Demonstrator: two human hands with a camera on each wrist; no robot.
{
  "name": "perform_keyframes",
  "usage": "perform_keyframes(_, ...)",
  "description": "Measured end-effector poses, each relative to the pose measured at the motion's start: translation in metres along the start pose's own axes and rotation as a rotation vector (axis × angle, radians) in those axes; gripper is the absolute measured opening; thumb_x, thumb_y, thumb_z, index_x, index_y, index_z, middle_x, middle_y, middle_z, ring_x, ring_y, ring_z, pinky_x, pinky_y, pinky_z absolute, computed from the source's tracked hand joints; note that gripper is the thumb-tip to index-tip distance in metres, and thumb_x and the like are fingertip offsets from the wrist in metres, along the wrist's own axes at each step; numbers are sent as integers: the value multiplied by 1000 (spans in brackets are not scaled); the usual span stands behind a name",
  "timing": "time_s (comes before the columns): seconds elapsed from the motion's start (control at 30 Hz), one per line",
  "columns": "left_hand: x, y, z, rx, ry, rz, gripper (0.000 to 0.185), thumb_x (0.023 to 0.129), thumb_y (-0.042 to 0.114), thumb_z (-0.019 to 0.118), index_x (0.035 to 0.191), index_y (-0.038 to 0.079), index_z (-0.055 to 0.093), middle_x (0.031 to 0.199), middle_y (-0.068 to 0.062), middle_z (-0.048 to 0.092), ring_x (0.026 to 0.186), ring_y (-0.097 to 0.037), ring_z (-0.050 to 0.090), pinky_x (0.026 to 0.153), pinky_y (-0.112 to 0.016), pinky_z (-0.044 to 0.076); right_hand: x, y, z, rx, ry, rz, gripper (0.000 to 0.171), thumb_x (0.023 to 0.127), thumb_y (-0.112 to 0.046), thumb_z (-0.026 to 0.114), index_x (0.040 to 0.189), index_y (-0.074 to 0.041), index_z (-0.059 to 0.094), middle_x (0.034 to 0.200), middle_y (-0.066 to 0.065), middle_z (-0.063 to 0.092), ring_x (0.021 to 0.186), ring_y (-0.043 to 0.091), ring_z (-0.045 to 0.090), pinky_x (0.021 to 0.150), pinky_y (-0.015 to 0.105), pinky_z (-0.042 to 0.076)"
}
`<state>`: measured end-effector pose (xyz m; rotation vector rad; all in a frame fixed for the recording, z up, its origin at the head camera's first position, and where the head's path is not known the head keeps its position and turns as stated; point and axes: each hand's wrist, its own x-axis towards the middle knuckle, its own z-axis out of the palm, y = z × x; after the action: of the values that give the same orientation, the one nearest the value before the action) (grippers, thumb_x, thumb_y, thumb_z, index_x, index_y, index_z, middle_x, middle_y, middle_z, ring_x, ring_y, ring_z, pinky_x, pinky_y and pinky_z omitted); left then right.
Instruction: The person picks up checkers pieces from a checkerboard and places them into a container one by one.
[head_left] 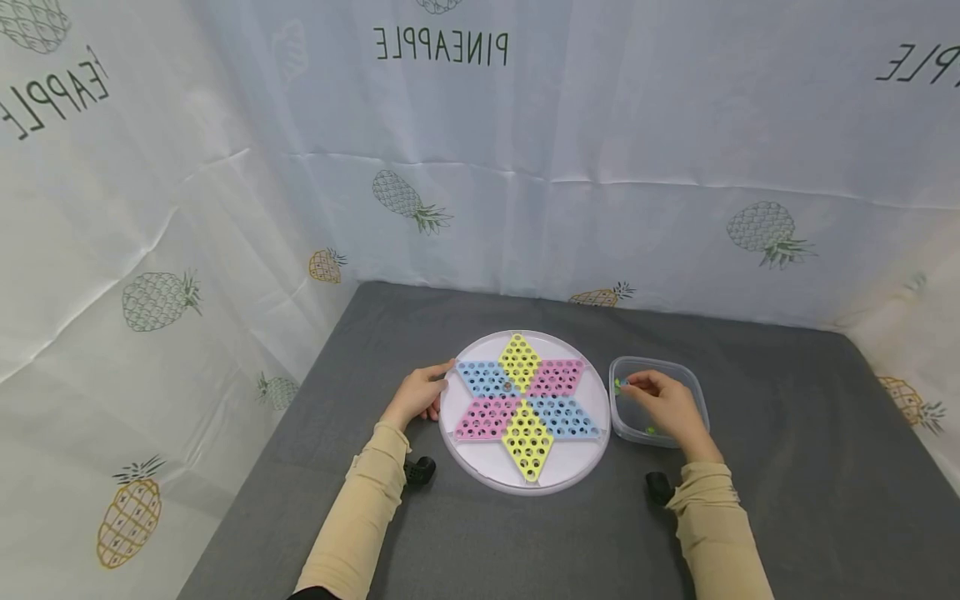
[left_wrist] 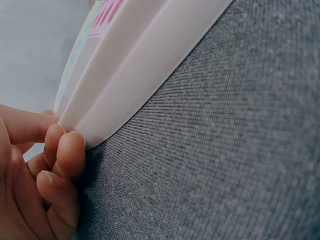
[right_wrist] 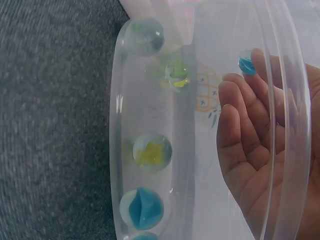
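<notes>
From the head camera, a grey cloth-covered worktop (head_left: 525, 542) stands inside a corner of white curtains (head_left: 637, 150) printed with pineapples and the word PINEAPPLE in mirror writing. In the middle lies a round white game board (head_left: 480, 467) with a star of yellow, pink and blue fields full of holes. The left hand (head_left: 416, 396) rests at the board's left rim. Just right of the board stands a clear plastic box (head_left: 693, 387); the right hand (head_left: 667, 404) is inside it, its fingertips pinching a small marble near green ones.

The left wrist camera shows the board's white rim (left_wrist: 135, 85) lying on the grey woven fabric (left_wrist: 225, 160) — the curled fingers (left_wrist: 67, 155) touch the rim's edge, and the grip holds it lightly between the thumb and the fingertips.

The right wrist camera looks through the box's clear wall (right_wrist: 150, 125): marbles of blue, yellow and green lie along the bottom, and the fingers (right_wrist: 240, 115) pinch a blue marble (right_wrist: 246, 63) at their tips.
</notes>
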<state>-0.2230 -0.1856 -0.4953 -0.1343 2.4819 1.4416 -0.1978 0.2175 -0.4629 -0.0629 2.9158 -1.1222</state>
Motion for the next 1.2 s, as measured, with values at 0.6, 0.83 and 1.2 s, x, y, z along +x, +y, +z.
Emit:
perform_keyframes(0.6,-1,0,1,2,-2,4,45,93,20,50,136,32,48,46,-3,48,36,-15,46,40,-26,35,6,8,1,-38,-93,-15,36,88,-35,61,108,-5,64,99,13,68,88,23,62,71,35,49)
perform_keyframes(0.83,-1,1,1,3,0,-17,45,92,20,50,136,32,48,46,-3,47,36,-15,45,40,-25,34,8,9,2,-29,-141,-16,35,89,-33,60,111,-5,64,101,15,67,94,28,61,75,40,50)
perform_keyframes(1.2,-2,2,0,0,0,9,45,92,20,50,135,32,48,46,-4,47,36,-15,45,40,-25,34,9,10,2,-35,-159,-15,34,88,-32,61,110,-5,63,99,13,67,92,25,61,74,38,49)
